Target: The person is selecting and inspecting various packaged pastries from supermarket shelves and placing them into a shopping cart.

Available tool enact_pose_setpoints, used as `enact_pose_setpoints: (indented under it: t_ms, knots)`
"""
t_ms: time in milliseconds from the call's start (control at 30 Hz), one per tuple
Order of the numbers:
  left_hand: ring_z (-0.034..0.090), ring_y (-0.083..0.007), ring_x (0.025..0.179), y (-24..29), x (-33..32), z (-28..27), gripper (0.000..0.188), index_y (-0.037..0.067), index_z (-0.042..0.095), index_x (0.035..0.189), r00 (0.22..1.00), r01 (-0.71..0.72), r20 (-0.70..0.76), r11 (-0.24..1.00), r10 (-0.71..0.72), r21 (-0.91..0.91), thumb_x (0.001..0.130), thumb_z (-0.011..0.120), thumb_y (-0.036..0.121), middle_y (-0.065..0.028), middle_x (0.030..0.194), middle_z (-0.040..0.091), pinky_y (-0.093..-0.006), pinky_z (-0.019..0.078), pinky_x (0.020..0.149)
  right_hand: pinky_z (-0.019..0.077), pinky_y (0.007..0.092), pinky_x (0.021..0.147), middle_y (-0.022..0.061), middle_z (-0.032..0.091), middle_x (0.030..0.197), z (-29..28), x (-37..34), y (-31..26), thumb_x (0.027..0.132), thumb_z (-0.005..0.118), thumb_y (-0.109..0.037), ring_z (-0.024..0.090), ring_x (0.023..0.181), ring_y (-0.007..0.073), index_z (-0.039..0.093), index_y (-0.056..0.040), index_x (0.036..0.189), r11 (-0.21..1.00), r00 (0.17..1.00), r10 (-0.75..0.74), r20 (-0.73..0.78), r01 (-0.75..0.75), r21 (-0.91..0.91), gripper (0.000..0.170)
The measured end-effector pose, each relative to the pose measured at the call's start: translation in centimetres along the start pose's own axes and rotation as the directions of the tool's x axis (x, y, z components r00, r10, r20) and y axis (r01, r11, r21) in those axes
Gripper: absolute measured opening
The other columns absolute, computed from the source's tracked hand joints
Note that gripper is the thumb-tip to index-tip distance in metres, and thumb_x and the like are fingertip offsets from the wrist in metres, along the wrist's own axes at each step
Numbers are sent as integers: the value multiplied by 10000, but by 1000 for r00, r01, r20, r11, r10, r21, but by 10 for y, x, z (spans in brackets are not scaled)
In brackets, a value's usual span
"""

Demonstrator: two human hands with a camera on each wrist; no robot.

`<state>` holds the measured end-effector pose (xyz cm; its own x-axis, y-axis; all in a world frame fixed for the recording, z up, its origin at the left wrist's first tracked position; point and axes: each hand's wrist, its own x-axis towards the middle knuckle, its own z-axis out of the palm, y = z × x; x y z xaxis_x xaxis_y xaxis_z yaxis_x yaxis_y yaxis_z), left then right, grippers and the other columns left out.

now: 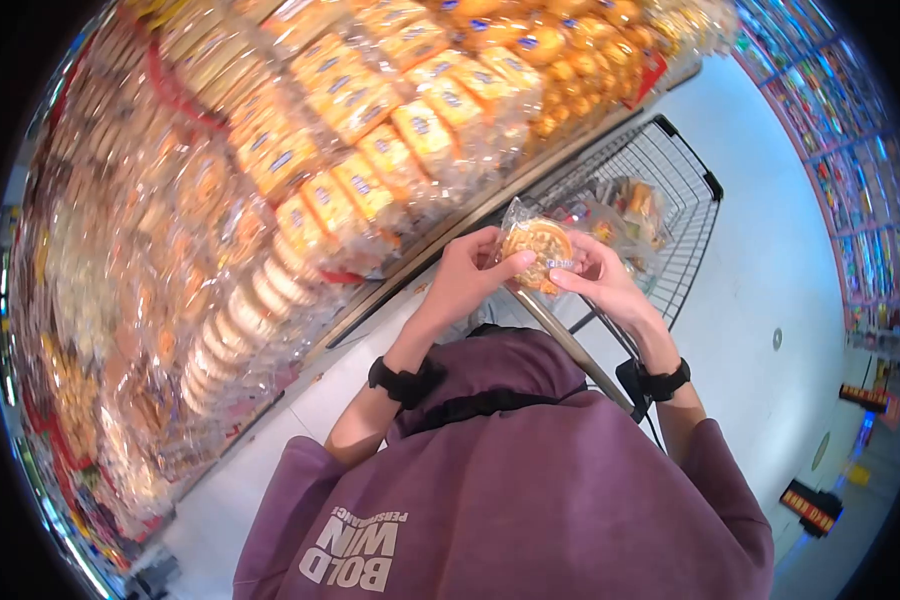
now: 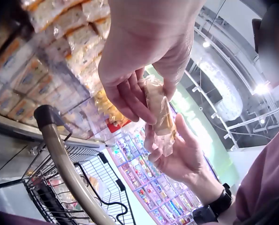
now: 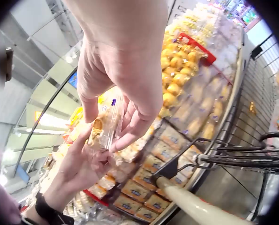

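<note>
Both hands hold one round pastry [image 1: 536, 250] with a crumbly top, sealed in clear plastic, in front of the chest. My left hand [image 1: 467, 272] pinches its left side, thumb on top and fingers beneath. From the other side my right hand [image 1: 610, 283] pinches the right edge, its thumb near a small blue label. The left wrist view shows the wrapped pastry [image 2: 159, 110] edge-on between the two hands. In the right wrist view the loose end of the clear wrapper [image 3: 112, 124] lies between the fingers of both hands.
A wire shopping cart [image 1: 682, 215] holding bagged goods stands just beyond the hands, its handle [image 1: 560, 335] close to the body. Along the left runs a display stand piled with packaged breads [image 1: 370, 185]. Stocked shelves [image 1: 830, 150] line the far right, across a pale floor [image 1: 750, 290].
</note>
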<state>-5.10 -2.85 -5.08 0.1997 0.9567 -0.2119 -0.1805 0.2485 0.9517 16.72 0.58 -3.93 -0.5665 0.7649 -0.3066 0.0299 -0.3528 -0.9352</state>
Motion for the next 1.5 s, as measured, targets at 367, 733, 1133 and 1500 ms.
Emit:
enact_pose_setpoints:
  t_ms: [367, 733, 1133, 1500]
  knots:
    - [603, -64, 637, 100, -150, -52, 197, -21, 624, 1005, 925, -226, -318, 974, 207, -25, 900, 688, 133, -9, 755, 634, -227, 461, 562, 524, 232, 770, 67, 663, 1038, 147, 17, -90, 839, 704, 7, 628, 915, 87, 508, 2, 1253, 967, 940, -254, 228, 245, 68, 459]
    - [610, -84, 615, 115, -234, -100, 199, -47, 606, 1053, 802, -411, -499, 910, 329, -60, 954, 609, 126, -52, 846, 665, -234, 476, 526, 599, 304, 649, 76, 671, 1033, 257, 9, -81, 887, 652, -14, 654, 883, 128, 458, 9, 1329, 941, 906, -255, 339, 151, 304, 484]
    - [599, -92, 576, 120, -274, -130, 91, -13, 616, 914, 771, -389, -563, 920, 296, -49, 908, 654, 69, -29, 747, 638, -234, 479, 538, 553, 229, 588, 61, 686, 968, 318, 3, -89, 872, 681, -33, 638, 804, 72, 508, 18, 1270, 952, 926, -281, 252, 237, 192, 437]
    - [600, -198, 1034, 110, -315, -177, 395, -10, 665, 1103, 692, -387, -415, 788, 591, 478, 722, 770, -10, -113, 1109, 655, -326, 464, 905, 476, 383, 959, 168, 668, 1124, 349, 16, -79, 718, 733, 74, 623, 1057, 248, 586, -39, 1013, 795, 735, -553, 393, 606, -15, 348]
